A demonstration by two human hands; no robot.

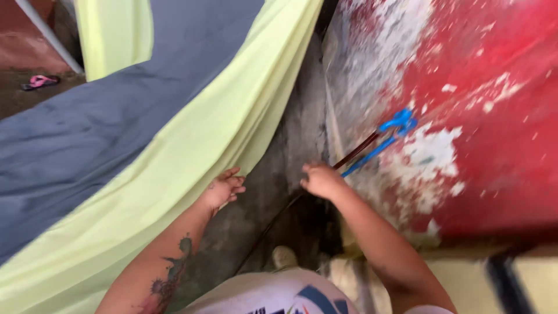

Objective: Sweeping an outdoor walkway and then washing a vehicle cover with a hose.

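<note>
While the head view looks down, the right hand (321,179) is closed around a thin dark rod (356,154) at the frame's centre, and the left hand (224,189), fingers loosely curled, touches the lower edge of the pale yellow-green cloth (174,174) and grips nothing. By my judgement the work stands midway: the cloth and a grey sheet (87,134) already hang spread. The rod's long axis runs diagonally, pointing up-right to a blue hook (395,125) against the peeling red wall (494,116), down-left over the concrete floor (290,139).
</note>
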